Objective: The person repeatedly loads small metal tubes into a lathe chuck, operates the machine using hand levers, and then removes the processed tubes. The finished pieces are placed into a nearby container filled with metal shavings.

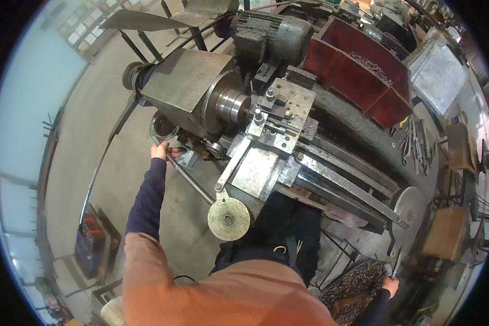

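Note:
In front of me stands a lathe with a steel chuck [232, 105] and a tool post [259, 116] on its carriage. My left hand [160, 151] is closed round the upper part of a long metal lever [194, 182], which runs down to a round brass-coloured disc [228, 218] at the carriage's near end. Far to the lower right, my right hand [390, 284] grips a slim metal handle [398, 264] below the grey handwheel [409, 204]. Small detail at the chuck is hard to make out.
Behind the bed sit an electric motor [277, 38] and a red metal bin [353, 68] with small metal parts. Several wrenches [415, 142] lie at the right. A heap of dark metal pieces [358, 285] is near my right arm. A dark box [95, 244] stands at the left.

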`<state>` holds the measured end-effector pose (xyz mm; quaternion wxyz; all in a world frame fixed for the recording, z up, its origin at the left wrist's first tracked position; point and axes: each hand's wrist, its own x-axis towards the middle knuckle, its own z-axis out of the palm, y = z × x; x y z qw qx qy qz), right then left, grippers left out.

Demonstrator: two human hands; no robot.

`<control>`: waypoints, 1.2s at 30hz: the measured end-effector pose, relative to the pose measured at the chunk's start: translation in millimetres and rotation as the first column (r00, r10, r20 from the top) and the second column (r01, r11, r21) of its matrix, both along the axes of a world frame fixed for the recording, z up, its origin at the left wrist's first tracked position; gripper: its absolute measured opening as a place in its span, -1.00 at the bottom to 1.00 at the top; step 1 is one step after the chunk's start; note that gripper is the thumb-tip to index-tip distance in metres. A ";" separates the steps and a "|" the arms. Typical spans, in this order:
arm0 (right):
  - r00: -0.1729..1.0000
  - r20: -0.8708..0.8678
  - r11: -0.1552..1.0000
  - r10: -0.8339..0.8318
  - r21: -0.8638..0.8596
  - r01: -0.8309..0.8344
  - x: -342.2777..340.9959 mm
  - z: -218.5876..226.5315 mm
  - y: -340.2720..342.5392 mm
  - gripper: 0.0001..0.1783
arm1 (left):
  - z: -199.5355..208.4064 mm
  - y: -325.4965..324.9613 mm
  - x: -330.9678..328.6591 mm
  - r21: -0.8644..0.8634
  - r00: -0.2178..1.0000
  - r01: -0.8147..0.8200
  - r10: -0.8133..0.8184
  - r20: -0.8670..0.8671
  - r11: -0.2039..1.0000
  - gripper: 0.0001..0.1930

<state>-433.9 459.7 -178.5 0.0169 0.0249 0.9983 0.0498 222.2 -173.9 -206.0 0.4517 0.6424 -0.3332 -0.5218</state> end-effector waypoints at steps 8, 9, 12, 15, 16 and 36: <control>0.994 0.032 0.984 0.108 0.137 -0.112 -111.8 20.5 1.5 -0.52 | -8.6 1.7 24.0 -0.068 0.974 0.087 -0.070 0.216 0.994 -0.78; 0.995 0.034 0.986 0.097 0.135 -0.101 -115.6 13.5 6.0 -0.52 | -31.7 0.6 57.5 -0.118 0.963 0.083 -0.050 0.263 0.990 -0.78; 0.999 -0.005 0.989 0.046 0.139 -0.045 -86.0 17.4 -1.5 -0.52 | -6.2 63.9 57.0 -0.056 0.967 -0.144 0.128 -0.219 0.988 -0.79; 0.994 0.106 0.996 0.019 0.080 -0.028 -50.4 28.1 -5.7 -0.51 | 6.0 123.4 75.5 -0.053 0.952 -0.301 0.297 -0.068 0.952 -0.80; 0.997 0.074 0.997 -0.007 0.073 0.002 -39.9 30.0 -1.5 -0.52 | 5.6 137.1 74.3 -0.050 0.931 -0.361 0.357 -0.072 0.931 -0.77; 0.990 0.054 0.991 -0.132 -0.019 0.133 13.6 19.2 -6.9 -0.44 | -4.7 145.7 72.3 -0.047 0.856 -0.509 0.512 0.070 0.859 -0.83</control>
